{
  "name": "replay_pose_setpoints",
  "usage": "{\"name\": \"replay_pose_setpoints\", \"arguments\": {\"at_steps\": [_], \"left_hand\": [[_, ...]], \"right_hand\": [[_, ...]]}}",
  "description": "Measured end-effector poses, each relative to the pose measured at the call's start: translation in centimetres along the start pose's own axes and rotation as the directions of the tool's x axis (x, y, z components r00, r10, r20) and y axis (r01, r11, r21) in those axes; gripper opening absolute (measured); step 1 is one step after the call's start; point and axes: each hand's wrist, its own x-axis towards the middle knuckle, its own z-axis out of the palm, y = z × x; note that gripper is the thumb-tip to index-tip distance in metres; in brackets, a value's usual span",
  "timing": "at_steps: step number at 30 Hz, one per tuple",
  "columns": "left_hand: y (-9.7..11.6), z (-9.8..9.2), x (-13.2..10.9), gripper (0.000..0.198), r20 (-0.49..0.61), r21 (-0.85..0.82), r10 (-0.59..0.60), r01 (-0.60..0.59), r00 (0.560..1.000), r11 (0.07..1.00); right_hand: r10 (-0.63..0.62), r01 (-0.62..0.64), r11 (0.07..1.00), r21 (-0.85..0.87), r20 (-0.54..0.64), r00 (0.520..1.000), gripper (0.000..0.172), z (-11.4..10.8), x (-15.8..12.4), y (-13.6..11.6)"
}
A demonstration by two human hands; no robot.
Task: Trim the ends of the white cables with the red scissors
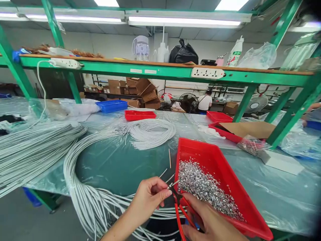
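Bottom centre, our left hand [147, 197] pinched a white cable [164, 173] end; our right hand [210, 221] gripped red-handled pliers [179, 204], apparently crimping, beside the red tray [240, 190].

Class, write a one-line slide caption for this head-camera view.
Left hand pinches a white wire at red-handled pliers in the right hand, beside a red tray of metal bits.

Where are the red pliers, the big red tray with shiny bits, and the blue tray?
Red-handled pliers [181, 211], head view, on a red handle.
Big red plastic tray of shiny metal bits [200, 150], head view, on its bare far floor.
Blue plastic tray [111, 106], head view, on its front wall.
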Motion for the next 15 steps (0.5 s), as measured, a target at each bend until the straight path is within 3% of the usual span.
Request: {"name": "replay_pose_setpoints", "arguments": {"at_steps": [8,12,15], "left_hand": [[-0.5,-0.6,-0.2,0.038,-0.003,0.058,0.056,-0.056,0.998,0.997],[-0.4,-0.6,-0.3,0.038,-0.013,0.051,0.033,-0.033,0.999,0.998],[-0.4,-0.5,-0.4,0.037,0.016,0.032,0.031,-0.032,0.999,0.999]], "right_hand": [[-0.116,0.095,0.946,0.309,0.051,0.992,0.052,0.7,0.6,1.0],[-0.102,0.064,0.874,0.482,0.054,0.993,0.067,1.3,0.6,1.4],[-0.110,0.085,0.908,0.410,0.039,0.993,0.074,1.3,0.6,1.8]]}}
